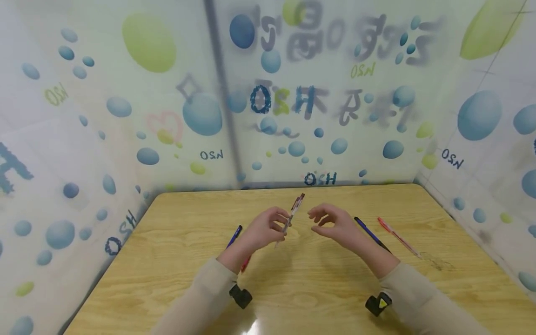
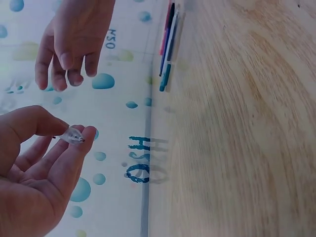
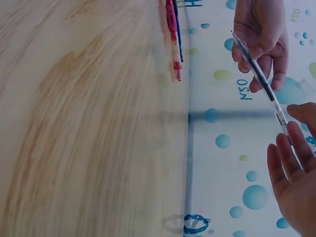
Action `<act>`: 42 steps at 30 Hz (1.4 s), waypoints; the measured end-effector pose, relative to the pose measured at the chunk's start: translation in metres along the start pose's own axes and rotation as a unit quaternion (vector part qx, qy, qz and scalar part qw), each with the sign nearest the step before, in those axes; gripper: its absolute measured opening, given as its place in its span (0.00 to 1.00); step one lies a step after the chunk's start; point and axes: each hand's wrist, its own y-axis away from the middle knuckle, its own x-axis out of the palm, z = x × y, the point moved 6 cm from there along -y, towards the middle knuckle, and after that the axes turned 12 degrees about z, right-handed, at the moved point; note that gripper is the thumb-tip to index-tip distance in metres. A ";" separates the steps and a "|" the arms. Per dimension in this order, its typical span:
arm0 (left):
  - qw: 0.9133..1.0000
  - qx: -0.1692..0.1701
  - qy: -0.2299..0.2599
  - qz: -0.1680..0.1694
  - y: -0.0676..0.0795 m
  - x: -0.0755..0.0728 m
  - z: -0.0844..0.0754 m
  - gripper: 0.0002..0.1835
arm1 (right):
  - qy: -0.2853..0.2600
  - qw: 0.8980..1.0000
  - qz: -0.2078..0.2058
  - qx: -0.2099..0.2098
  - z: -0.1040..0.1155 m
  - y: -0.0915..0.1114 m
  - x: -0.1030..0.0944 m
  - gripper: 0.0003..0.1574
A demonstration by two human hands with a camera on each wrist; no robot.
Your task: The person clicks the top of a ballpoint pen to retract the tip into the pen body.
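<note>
Above the middle of the table, my left hand [image 1: 268,228] pinches a slim clear pen [image 1: 296,205] between thumb and fingers. The pen slants, its brownish-red end up and its thin tip down. Seen from the left wrist, the clear tip [image 2: 75,136] points almost straight at the camera. My right hand [image 1: 335,225] hovers just right of the pen, fingers loosely bent and thumb apart, holding nothing. In the right wrist view, the pen's clicker end overlaps the fingertips of the right hand [image 3: 298,173], while the left hand [image 3: 261,44] grips nearer the tip.
Left on the wooden table [image 1: 188,209] lie a blue pen [image 1: 234,236] and a red pen [image 1: 246,264], partly behind the left forearm. Beside the right forearm lie another blue pen [image 1: 370,233] and a clear red pen [image 1: 398,237]. A patterned curtain [image 1: 293,139] surrounds the table.
</note>
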 end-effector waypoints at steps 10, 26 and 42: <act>0.997 0.051 0.021 -0.045 0.006 0.003 -0.008 0.21 | -0.048 0.998 -0.046 0.001 0.008 -0.007 -0.001 0.17; 0.991 0.074 0.100 -0.043 0.002 0.018 -0.002 0.19 | -0.180 0.975 -0.128 0.000 0.020 -0.016 -0.002 0.26; 0.985 0.011 0.167 -0.040 -0.003 0.026 0.006 0.15 | -0.184 0.977 -0.111 -0.018 0.030 -0.021 0.005 0.31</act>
